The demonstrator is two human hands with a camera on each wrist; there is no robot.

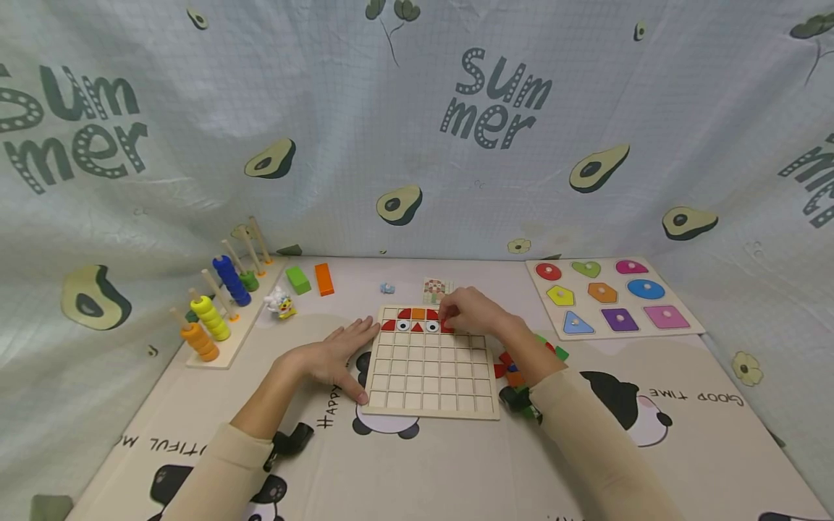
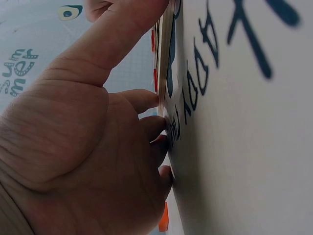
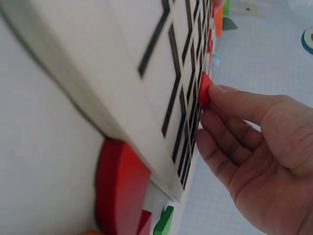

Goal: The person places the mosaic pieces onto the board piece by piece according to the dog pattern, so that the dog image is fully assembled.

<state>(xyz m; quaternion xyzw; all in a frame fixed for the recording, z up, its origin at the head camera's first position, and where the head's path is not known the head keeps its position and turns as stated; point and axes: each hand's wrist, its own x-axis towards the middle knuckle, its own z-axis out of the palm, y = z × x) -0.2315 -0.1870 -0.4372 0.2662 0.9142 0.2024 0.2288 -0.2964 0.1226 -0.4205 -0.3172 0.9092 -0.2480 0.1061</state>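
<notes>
A wooden grid board (image 1: 431, 369) lies on the table, its top two rows partly filled with red, orange and eye-patterned pieces. My left hand (image 1: 335, 356) rests along the board's left edge, fingers spread, thumb near the lower left corner and fingertips near the upper left. In the left wrist view that hand (image 2: 83, 132) touches the board's side. My right hand (image 1: 474, 311) is over the board's upper right part. Between thumb and fingers it pinches a small red block (image 3: 204, 88), right at the grid in the right wrist view.
Loose coloured blocks (image 1: 513, 378) lie right of the board, partly under my right forearm. A pattern card (image 1: 435, 290) sits behind it. A shape puzzle (image 1: 606, 335) stands at the back right, a ring stacker (image 1: 228, 344) at the left. A green block (image 1: 298, 280) and an orange block (image 1: 324, 279) lie behind.
</notes>
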